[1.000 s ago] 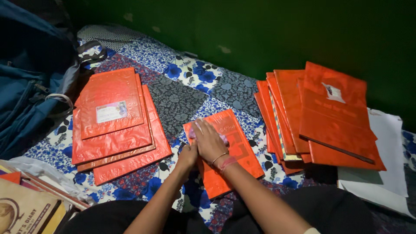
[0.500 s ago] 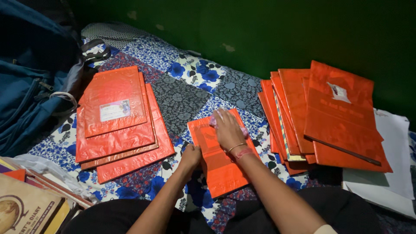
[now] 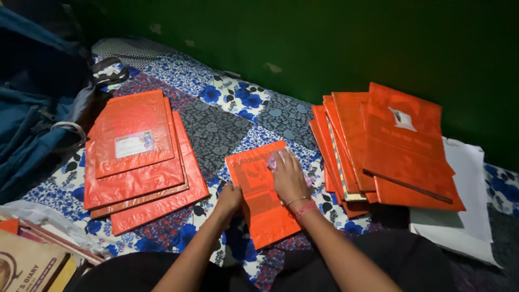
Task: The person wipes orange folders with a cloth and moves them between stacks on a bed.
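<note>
An orange plastic-covered book (image 3: 258, 201) lies flat on the patterned bedspread in front of me. My right hand (image 3: 288, 177) presses a small pinkish cloth (image 3: 273, 161) onto the book's upper right part. My left hand (image 3: 230, 198) rests on the book's left edge, holding it down. A stack of similar orange books (image 3: 138, 162) lies to the left, the top one bearing a white label. Another, fanned pile of orange books (image 3: 389, 148) lies to the right.
A blue backpack (image 3: 32, 119) sits at the far left. More books (image 3: 32, 262) lie at the lower left corner. White paper sheets (image 3: 467, 216) lie under the right pile. A dark green wall (image 3: 324, 38) runs behind the floral quilt (image 3: 227, 113).
My right hand with the cloth slid from the book's upper left toward its upper right, then a little downward. The left hand stayed on the left edge.
</note>
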